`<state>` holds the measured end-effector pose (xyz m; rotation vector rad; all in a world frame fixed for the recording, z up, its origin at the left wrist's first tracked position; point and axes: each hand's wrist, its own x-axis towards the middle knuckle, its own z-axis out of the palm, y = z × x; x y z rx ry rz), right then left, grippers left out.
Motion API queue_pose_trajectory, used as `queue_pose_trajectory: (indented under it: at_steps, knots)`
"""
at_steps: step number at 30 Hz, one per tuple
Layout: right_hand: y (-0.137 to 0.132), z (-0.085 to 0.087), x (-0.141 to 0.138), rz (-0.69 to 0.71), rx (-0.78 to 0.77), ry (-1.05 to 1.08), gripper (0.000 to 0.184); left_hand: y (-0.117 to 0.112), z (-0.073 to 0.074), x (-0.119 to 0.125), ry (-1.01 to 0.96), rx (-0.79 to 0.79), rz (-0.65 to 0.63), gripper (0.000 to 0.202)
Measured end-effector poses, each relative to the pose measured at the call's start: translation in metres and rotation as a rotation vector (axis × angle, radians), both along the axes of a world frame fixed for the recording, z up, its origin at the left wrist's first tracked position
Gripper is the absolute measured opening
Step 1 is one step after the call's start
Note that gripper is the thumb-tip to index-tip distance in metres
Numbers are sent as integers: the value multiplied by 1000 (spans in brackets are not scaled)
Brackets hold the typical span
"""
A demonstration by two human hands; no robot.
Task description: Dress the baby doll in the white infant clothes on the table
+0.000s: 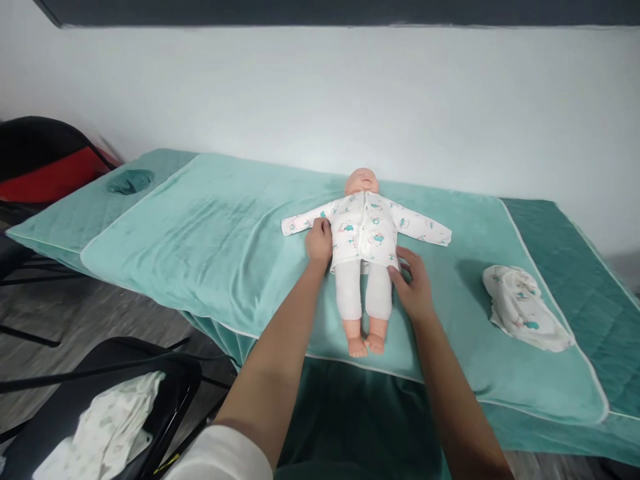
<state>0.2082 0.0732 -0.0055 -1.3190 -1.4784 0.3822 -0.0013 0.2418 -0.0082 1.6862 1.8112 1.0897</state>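
Note:
A baby doll [361, 180] lies on its back, head toward the wall, legs toward me. It wears a white printed baby jacket [364, 230], fastened down the front, and white pants [379, 293]; its feet are bare. The jacket's sleeves stretch out to both sides, their ends flat. My left hand [319, 241] is closed at the jacket's left edge, just below the sleeve, its fingertips partly hidden. At the lower right hem, my right hand [414, 283] has its thumb and fingers apart, touching the side of the jacket and pants.
A light green cover [215, 220] lies over the bed against the white wall. Bundled printed cloth [525, 307] rests at right. A face hole [131, 181] is at the far left. Black chairs stand left; one [175, 373] bears folded printed clothing [113, 427].

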Motion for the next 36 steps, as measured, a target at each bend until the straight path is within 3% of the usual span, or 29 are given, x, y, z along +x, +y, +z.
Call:
queue_pose_trajectory:
  at_steps: [4,8,12,17,25,30,36]
  knots:
    - [-3,-1,-2,-85,-37,-63,33,-1,1,-1,-14,-11,-18,23]
    - [0,-3,-3,-164,-194,4,28,-6,0,-2,-55,-5,-32,23]
    - [-1,-2,-3,-302,-284,-6,27,-24,-4,-3,-207,30,-97,23]
    - [-5,-4,-3,-509,-280,-15,28,-51,-11,-10,-415,56,-161,20]
    - [-2,-9,1,-495,-246,-56,28,-82,-15,-25,-515,44,-262,23]
    - [-5,-5,0,-433,-159,-67,33,-93,-19,-30,-561,64,-240,23]
    - [-5,-7,-1,-481,-110,-59,24,-95,-21,-31,-518,96,-193,21]
